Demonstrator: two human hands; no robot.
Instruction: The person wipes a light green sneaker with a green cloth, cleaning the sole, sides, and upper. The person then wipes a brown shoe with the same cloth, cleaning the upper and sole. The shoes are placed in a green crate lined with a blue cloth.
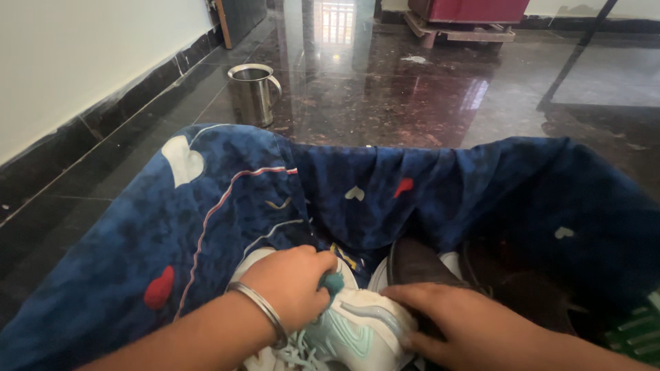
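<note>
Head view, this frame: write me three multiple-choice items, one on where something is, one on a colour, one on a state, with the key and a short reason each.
1. Where does the steel mug stand?
A. On the dark floor near the wall
B. On the blue cloth
C. In the right hand

2. What colour is the patterned cloth over the lap?
A. Red
B. Dark blue
C. Yellow

3. What is the left hand doing?
A. Hanging free
B. Gripping a small teal cloth against the white shoe
C. Holding the mug

Key: 1 A, the mug sits on the polished floor beyond the cloth. 2 B, dark blue with small hearts. 3 B, the fingers close on the teal cloth at the white shoe, while the right hand rests on the shoe.
</note>
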